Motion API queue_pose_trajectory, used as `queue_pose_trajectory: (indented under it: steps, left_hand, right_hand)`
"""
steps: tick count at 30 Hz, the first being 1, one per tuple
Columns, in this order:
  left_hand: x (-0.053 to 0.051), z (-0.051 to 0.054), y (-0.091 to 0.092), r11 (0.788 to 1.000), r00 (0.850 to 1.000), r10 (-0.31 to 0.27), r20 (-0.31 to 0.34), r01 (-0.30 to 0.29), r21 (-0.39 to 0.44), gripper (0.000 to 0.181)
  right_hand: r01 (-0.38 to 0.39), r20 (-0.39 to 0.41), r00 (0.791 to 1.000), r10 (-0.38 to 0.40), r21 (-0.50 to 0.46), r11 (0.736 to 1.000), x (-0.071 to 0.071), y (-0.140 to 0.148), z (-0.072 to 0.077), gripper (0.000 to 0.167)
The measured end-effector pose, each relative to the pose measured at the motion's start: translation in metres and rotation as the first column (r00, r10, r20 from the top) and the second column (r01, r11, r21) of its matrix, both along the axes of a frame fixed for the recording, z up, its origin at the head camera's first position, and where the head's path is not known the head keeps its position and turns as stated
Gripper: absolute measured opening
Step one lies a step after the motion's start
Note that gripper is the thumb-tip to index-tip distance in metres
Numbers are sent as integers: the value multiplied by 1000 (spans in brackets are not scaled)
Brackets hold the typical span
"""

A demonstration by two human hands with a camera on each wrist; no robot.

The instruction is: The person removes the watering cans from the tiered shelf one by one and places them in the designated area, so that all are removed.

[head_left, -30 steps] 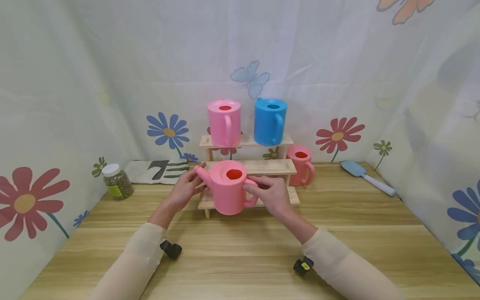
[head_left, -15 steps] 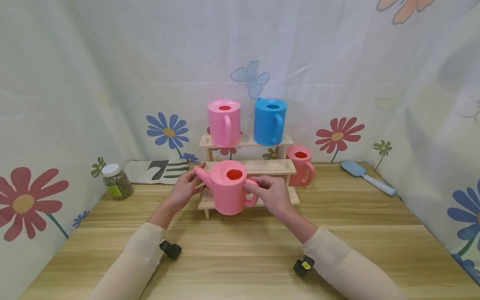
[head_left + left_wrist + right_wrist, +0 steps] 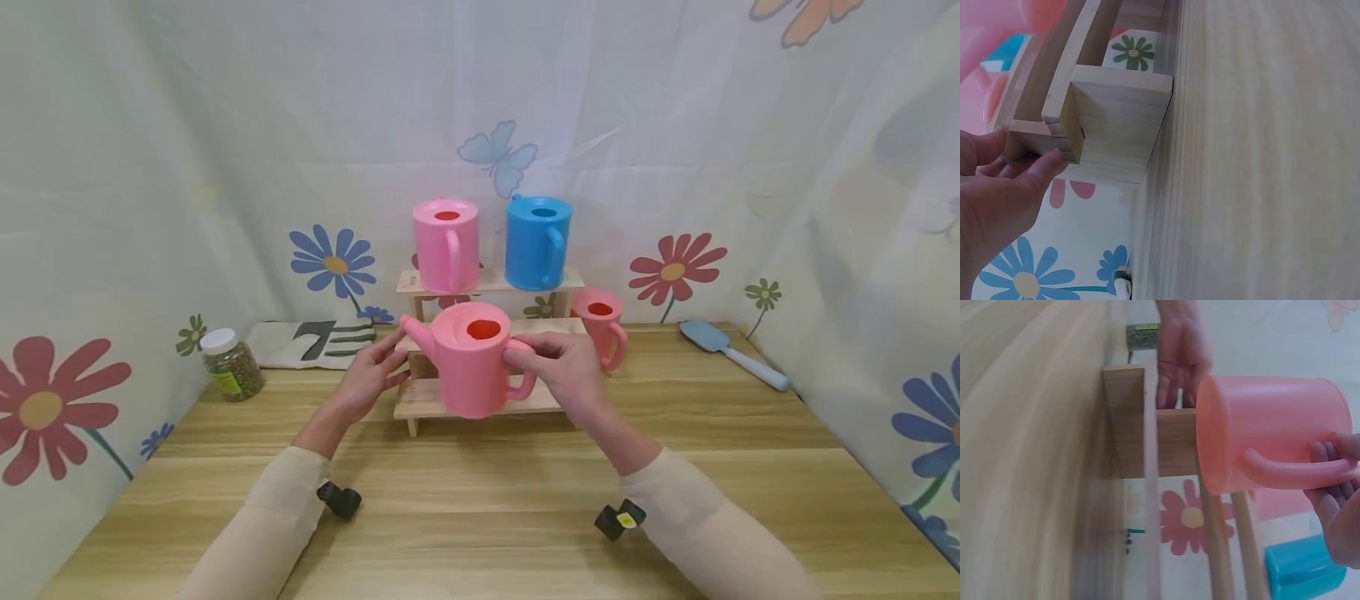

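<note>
A pink watering can (image 3: 472,371) is held upright in front of the wooden shelf's (image 3: 480,408) lower tiers, spout to the left. The right hand (image 3: 566,371) pinches its handle; in the right wrist view, the fingers and thumb of the right hand (image 3: 1338,512) are round the handle of the can (image 3: 1279,419). At the shelf's left end is the left hand (image 3: 363,379), beside the spout. The left wrist view shows the left hand (image 3: 1004,194) gripping the end of a shelf board (image 3: 1063,106) between thumb and fingers.
A light pink can (image 3: 435,250) and a blue can (image 3: 528,250) stand on the top tier. Another pink can (image 3: 596,333) stands behind right. Gloves (image 3: 277,343) and a jar (image 3: 234,371) lie left; a blue trowel (image 3: 750,365) lies right.
The right hand has moved the pink can slightly to the right and upward, away from the left hand. The left hand stays at the shelf's end.
</note>
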State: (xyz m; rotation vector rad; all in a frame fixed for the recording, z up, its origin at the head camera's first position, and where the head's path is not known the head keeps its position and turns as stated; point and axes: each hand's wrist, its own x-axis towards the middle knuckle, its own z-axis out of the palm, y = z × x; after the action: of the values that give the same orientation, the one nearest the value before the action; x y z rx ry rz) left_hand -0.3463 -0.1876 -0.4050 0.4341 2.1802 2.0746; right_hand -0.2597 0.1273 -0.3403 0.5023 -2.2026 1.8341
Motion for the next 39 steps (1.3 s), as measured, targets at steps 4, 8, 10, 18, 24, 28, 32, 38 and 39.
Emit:
queue_pose_trajectory:
  steps: [4, 8, 10, 18, 24, 28, 32, 38, 39]
  left_hand:
    - [0, 0, -1, 1000, 1000, -7, 10, 7, -5, 53]
    - [-1, -1, -1, 1000, 1000, -23, 12, 23, -1, 54]
    - [-1, -1, -2, 1000, 1000, -27, 8, 27, 6, 54]
    - [0, -2, -3, 1000, 1000, -17, 7, 17, 8, 54]
    - [1, -2, -3, 1000, 1000, -23, 8, 23, 7, 55]
    - [0, -3, -3, 999, 999, -31, 6, 31, 10, 56]
    - [-2, -3, -3, 999, 999, -42, -17, 42, 0, 59]
    - [-2, -3, -2, 1000, 999, -23, -22, 23, -10, 59]
    - [-2, -4, -2, 1000, 1000, -18, -20, 17, -12, 58]
  right_hand:
    - [-25, -24, 999, 24, -31, 999, 3, 10, 11, 37]
    - [-5, -33, 999, 3, -47, 999, 7, 19, 21, 38]
    - [19, -41, 999, -21, -46, 999, 9, 24, 26, 37]
    - [61, -88, 994, -67, -71, 996, 12, 43, 41, 35]
    - [107, -107, 987, -117, -90, 990, 17, 54, 49, 37]
    - [203, -119, 971, -208, -52, 978, 20, 64, 55, 39]
    - [227, -153, 959, -239, -93, 969, 21, 75, 62, 35]
    - [166, -158, 964, -215, -280, 946, 23, 89, 72, 28]
    - [153, -158, 965, -210, -313, 937, 23, 92, 73, 27]
